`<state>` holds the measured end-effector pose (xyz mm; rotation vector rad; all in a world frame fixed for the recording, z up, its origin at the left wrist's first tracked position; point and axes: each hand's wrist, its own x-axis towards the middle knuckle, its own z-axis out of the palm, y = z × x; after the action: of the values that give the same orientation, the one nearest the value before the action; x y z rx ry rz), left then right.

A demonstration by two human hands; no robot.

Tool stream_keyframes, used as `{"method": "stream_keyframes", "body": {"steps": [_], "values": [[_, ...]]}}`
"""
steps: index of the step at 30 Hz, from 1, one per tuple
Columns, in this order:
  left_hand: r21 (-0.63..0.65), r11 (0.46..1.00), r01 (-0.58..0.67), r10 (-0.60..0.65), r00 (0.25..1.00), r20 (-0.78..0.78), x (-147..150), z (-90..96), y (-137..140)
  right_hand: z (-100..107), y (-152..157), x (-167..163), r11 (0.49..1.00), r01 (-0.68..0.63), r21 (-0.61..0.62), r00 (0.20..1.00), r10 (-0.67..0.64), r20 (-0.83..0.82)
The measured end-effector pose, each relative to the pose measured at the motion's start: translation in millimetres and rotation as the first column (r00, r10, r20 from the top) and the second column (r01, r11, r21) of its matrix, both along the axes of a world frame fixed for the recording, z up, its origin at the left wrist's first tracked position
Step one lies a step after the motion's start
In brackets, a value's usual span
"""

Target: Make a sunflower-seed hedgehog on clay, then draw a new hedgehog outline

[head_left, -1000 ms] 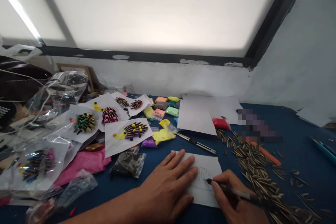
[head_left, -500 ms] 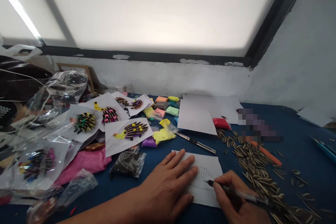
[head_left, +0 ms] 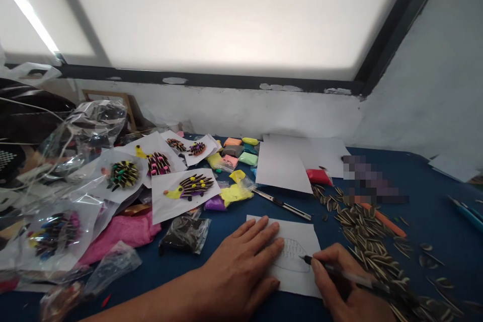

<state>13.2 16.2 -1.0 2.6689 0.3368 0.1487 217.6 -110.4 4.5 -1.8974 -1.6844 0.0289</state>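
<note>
A small sheet of white paper (head_left: 298,284) lies on the blue table, bearing a pencil-thin rounded outline with rows of short marks inside. My left hand (head_left: 245,261) rests flat on its left part, fingers stretched out, covering some of the drawing. My right hand (head_left: 341,282) grips a black pen (head_left: 332,269), whose tip is at the marks inside the outline. Just right of the paper, striped sunflower seeds (head_left: 368,246) lie in a loose heap, partly behind my right hand.
Paper sheets with seed-and-clay hedgehogs (head_left: 194,186) lie left. Bagged coloured clay (head_left: 232,151), a black clay packet (head_left: 184,234) and a utility knife (head_left: 281,204) sit mid-table. Larger white paper (head_left: 283,163), a red packet (head_left: 319,176) and an orange stick (head_left: 385,220) are behind the seeds.
The pen tip and my right hand have shifted slightly to the right over the drawing. My left hand stays in place on the paper.
</note>
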Motion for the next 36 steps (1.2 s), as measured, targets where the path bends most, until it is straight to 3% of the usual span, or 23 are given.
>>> {"method": "stream_keyframes", "body": {"steps": [7,15,22,28,36], "values": [[0.009,1.0,0.005,-0.005,1.0,0.01,0.8,-0.1,-0.3,2.8,0.7,-1.6,1.0,-0.017,0.023,0.999,0.016,0.038],[-0.003,1.0,0.002,-0.002,1.0,0.001,2.3,1.5,-1.4,1.8,3.6,-3.8,0.999,-0.001,-0.032,0.998,-0.002,-0.07],[-0.009,1.0,0.009,-0.009,1.0,0.01,1.7,2.2,-0.4,3.2,3.0,-2.3,1.0,-0.008,0.009,1.0,0.008,0.01],[-0.003,1.0,0.006,-0.006,1.0,-0.015,2.6,3.9,-0.3,3.6,2.9,-3.5,1.0,-0.009,-0.025,1.0,0.009,-0.02],[-0.001,1.0,0.005,-0.005,1.0,0.018,0.2,-0.1,-0.6,-4.0,-1.8,0.1,0.999,0.017,-0.03,0.998,-0.019,-0.064]]}}
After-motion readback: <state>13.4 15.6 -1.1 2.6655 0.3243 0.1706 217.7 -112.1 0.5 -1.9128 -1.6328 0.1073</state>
